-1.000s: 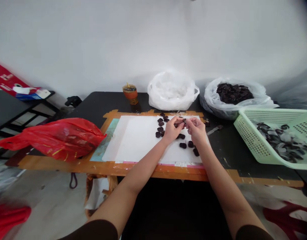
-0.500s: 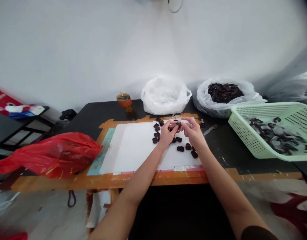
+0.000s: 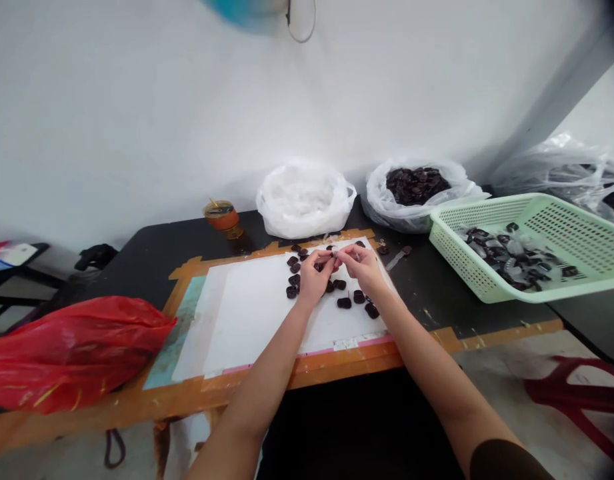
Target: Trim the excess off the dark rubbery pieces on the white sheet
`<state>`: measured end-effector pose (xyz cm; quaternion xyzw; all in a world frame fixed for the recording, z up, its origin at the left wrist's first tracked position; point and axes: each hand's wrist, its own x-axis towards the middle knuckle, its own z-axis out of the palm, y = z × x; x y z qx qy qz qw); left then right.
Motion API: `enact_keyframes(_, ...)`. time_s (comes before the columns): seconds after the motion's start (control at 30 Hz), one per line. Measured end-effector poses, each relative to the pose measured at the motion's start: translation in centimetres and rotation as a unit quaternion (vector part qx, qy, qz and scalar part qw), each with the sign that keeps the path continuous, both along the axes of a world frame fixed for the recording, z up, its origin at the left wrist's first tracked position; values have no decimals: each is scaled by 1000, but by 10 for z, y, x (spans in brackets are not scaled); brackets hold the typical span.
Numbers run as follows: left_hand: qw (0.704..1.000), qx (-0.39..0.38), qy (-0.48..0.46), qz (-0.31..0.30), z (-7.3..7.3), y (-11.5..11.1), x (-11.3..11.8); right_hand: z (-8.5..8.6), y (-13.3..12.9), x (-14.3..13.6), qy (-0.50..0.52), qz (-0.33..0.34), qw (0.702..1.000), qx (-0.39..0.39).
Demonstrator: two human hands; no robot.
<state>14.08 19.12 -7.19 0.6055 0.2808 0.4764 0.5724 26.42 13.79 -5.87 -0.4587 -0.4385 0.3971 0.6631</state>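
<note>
My left hand (image 3: 317, 275) and my right hand (image 3: 359, 265) meet over the white sheet (image 3: 241, 307), fingertips pinched together. Between them is a small piece, too small to make out, partly hidden by the fingers. Both hands are closed. Several dark, rounded pieces lie on the sheet around my hands, some left of my left hand and others nearer me, such as the dark piece (image 3: 344, 303) below my right hand. A clear strip with a dark end (image 3: 397, 259) lies on the black table right of the sheet.
Along the back stand an orange cup (image 3: 221, 217), a white bag (image 3: 305, 200) with pale contents and a bag of dark pieces (image 3: 417, 187). A green basket (image 3: 467, 270) holds dark and clear pieces at right. A red bag (image 3: 77, 353) lies at left.
The camera view has turned to the right, so the table's things appear further left. My right hand's fingers have drawn in closer to my left fingertips.
</note>
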Motion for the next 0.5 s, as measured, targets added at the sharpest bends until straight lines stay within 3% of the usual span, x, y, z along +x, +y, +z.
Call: enact_keyframes(0.5, 998, 41, 30, 23, -3, -3, 3, -5, 4, -3, 91, -63, 989, -101)
